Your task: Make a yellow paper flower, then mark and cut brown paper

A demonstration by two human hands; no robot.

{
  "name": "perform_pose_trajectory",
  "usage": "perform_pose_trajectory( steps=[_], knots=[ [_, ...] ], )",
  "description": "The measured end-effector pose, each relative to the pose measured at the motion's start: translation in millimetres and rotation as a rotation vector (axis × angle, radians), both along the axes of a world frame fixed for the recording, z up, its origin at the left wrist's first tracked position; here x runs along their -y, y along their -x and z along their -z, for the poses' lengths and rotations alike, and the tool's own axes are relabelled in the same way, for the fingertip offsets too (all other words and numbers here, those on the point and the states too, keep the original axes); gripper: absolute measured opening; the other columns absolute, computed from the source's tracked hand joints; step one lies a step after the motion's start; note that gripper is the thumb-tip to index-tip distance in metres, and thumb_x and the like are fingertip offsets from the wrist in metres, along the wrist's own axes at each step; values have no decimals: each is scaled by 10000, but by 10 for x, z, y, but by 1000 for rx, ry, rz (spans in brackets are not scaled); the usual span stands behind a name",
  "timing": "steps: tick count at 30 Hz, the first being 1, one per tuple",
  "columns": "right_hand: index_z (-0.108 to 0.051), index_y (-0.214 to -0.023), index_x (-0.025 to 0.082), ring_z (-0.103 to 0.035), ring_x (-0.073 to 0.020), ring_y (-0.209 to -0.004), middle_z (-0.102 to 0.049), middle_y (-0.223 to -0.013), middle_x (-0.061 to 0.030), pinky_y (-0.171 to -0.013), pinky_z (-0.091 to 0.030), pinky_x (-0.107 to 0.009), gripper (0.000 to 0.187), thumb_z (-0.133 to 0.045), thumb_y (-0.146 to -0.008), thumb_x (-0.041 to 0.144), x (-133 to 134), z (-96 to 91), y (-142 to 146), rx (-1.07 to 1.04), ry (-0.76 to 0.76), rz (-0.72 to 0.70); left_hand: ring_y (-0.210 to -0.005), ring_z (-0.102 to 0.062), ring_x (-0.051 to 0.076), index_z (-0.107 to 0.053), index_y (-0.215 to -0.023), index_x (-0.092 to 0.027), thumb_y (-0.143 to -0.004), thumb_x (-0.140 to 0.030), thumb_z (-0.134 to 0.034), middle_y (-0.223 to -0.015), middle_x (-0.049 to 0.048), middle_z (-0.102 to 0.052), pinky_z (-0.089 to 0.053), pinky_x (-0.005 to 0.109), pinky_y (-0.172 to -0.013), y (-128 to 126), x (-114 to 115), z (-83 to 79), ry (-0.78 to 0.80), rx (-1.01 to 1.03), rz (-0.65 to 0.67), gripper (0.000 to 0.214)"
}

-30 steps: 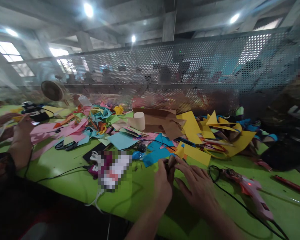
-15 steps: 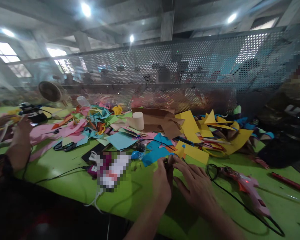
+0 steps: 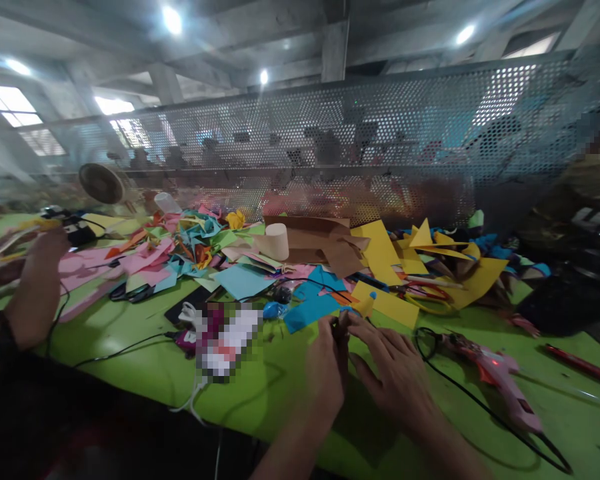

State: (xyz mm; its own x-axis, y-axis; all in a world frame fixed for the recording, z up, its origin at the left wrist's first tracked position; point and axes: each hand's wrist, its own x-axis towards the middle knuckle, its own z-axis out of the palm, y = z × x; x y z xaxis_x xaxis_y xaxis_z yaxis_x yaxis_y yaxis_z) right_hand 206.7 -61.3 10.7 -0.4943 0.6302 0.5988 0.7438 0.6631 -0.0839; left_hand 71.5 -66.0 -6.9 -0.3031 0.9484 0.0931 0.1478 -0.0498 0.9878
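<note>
A grey perforated screen (image 3: 280,133) was noted behind a green table (image 3: 140,333), across which a heap of coloured paper (image 3: 200,230) was spread. Brown paper (image 3: 315,240) was found in the middle of it, and a co-worker's arm (image 3: 37,287) was seen at far left.

The left hand (image 3: 327,367) and the right hand (image 3: 393,370) were brought together over the near part of the table. A pink glue gun (image 3: 510,387) was left lying to their right, touched by neither hand, its red light lit (heat could not be confirmed by eye). A flat yellow sheet (image 3: 393,307) was observed just beyond the fingers, with blue paper (image 3: 313,312) beside it.

The small yellow piece (image 3: 365,305) was located at the fingertips, in front of the yellow sheet, and a blue tip (image 3: 373,295) was seen at its top. By the left-hand fingers, curled inward, the piece appeared to be gripped low down. The right-hand fingertips were bent in against it; whether it was also pinched by them could not be told, its base being hidden.

Progress was judged as partial: yellow and blue had apparently been joined, but handwork on the base was judged unfinished, as the piece had not been set down. No completed counterpart could be identified.
</note>
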Motion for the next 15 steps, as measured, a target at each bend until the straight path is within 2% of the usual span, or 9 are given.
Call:
perform_pose_trajectory(
  steps=[3,6,11,15],
  knots=[
    [-528,-1251,201,-610,-252,-1003,-643,-1329,-99,-819,-399,-380,302,-497,-953,241,-6,0,-3,1,-13,7,-759,-670,259,-564,-1098,-213,-958,-414,-455,-895,115,-728,-409,310,-636,-7,19,-26,70,-286,42,267],
    [-540,-1224,191,-611,-252,-978,-655,-1310,-104,-809,-392,-378,277,-492,-958,252,-14,6,-4,6,-29,15,-787,-681,264,-550,-1170,-198,-969,-329,-427,-959,126,-732,-393,313,-638,-11,38,-73,121,-438,72,269],
    [-539,-1222,189,-605,-257,-978,-647,-1321,-109,-817,-386,-380,277,-487,-962,268,-9,8,4,9,-29,15,-796,-686,281,-565,-1159,-201,-978,-325,-404,-941,121,-734,-371,321,-628,-20,40,-96,158,-503,72,272],
    [-539,-1215,196,-601,-259,-1007,-628,-1348,-108,-816,-388,-378,270,-486,-960,265,-3,-4,14,12,-14,13,-786,-679,278,-589,-1122,-208,-964,-320,-431,-943,124,-730,-378,325,-643,-27,49,-70,89,-449,71,250]
  ],
)
